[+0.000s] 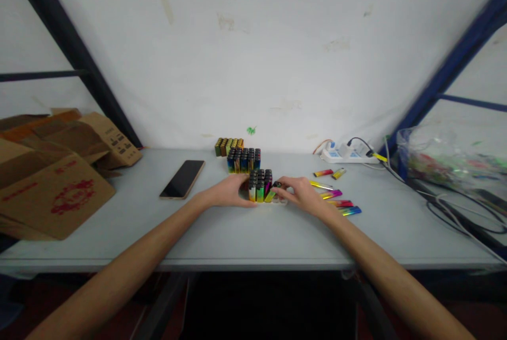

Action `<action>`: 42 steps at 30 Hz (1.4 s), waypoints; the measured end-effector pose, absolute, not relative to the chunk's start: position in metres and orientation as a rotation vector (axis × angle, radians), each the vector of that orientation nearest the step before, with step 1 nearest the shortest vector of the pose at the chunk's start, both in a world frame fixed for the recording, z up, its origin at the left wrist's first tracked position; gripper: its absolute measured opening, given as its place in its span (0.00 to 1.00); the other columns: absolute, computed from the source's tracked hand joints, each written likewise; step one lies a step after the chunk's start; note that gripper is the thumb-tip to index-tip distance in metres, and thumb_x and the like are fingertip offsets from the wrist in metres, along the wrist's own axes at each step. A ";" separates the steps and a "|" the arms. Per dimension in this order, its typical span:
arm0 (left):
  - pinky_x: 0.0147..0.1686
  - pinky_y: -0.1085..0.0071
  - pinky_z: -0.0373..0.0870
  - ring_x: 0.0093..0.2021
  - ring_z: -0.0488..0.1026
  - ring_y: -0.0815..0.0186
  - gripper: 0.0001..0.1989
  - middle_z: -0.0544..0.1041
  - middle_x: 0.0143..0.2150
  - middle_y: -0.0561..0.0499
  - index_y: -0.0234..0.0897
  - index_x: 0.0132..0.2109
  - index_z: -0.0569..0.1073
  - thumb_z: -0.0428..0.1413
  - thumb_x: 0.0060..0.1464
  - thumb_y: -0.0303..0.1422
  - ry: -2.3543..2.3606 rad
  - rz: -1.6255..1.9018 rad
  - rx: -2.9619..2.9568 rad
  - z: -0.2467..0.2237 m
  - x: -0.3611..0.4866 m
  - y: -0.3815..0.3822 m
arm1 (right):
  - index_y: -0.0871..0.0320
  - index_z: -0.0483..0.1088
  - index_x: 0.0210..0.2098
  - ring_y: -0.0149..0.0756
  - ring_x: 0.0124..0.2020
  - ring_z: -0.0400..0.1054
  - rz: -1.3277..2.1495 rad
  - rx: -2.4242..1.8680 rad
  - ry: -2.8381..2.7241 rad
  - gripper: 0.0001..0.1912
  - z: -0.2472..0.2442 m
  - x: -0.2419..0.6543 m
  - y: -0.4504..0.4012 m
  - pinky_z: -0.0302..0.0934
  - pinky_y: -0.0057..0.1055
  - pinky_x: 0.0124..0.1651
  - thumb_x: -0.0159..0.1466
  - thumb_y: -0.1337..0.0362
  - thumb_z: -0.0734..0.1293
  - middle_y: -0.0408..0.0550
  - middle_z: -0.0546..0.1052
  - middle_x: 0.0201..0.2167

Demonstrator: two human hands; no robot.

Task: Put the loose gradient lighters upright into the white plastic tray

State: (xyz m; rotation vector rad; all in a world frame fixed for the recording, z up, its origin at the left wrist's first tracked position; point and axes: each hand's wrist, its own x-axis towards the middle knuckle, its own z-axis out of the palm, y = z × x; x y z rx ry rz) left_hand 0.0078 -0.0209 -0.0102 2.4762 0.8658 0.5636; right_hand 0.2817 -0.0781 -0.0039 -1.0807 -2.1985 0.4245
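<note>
Several upright lighters (260, 190) with black tops stand in rows in a clear tray (282, 202) at the middle of the table. My left hand (231, 191) wraps round the left side of this group, thumb at the front and fingers behind. On the right, my right hand (296, 192) pinches the top of a tilted green-yellow lighter (270, 196) at the front row. Part of the tray to the right of that lighter shows no lighters. Behind stand a block of black-topped lighters (243, 160) and a block of gold and green ones (228, 146).
Loose colourful lighters (331, 194) lie right of my right hand. A phone (182, 179) lies on the left. Cardboard boxes (55, 192) fill the far left. At the back right are a power strip (348, 155), cables and a plastic bag (447, 158).
</note>
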 end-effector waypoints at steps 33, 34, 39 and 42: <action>0.43 0.60 0.75 0.44 0.77 0.50 0.30 0.80 0.43 0.43 0.35 0.44 0.74 0.67 0.45 0.55 0.988 0.489 2.497 -0.008 0.008 -0.021 | 0.59 0.77 0.44 0.44 0.38 0.74 0.013 -1.859 -2.055 0.11 -0.028 0.425 -0.017 0.64 0.35 0.43 0.66 0.59 0.70 0.56 0.82 0.38; 0.43 0.60 0.74 0.43 0.77 0.50 0.30 0.80 0.43 0.43 0.35 0.44 0.74 0.67 0.45 0.55 0.983 0.490 2.498 -0.008 0.008 -0.021 | 0.58 0.75 0.45 0.42 0.35 0.74 0.081 -1.796 -2.014 0.11 -0.025 0.420 -0.020 0.64 0.34 0.41 0.67 0.58 0.69 0.54 0.82 0.35; 0.46 0.61 0.74 0.44 0.77 0.52 0.29 0.80 0.45 0.45 0.36 0.47 0.75 0.68 0.45 0.52 0.944 0.537 2.505 -0.008 0.008 -0.022 | 0.57 0.76 0.44 0.37 0.26 0.68 0.269 -1.453 -1.788 0.20 -0.004 0.390 -0.035 0.60 0.33 0.33 0.66 0.46 0.68 0.45 0.76 0.24; 0.45 0.60 0.74 0.44 0.77 0.50 0.30 0.80 0.44 0.43 0.36 0.46 0.74 0.67 0.45 0.53 0.982 0.510 2.495 -0.008 0.008 -0.022 | 0.57 0.76 0.36 0.36 0.28 0.67 0.491 -1.282 -1.619 0.22 0.005 0.368 -0.041 0.61 0.34 0.34 0.61 0.42 0.72 0.44 0.74 0.24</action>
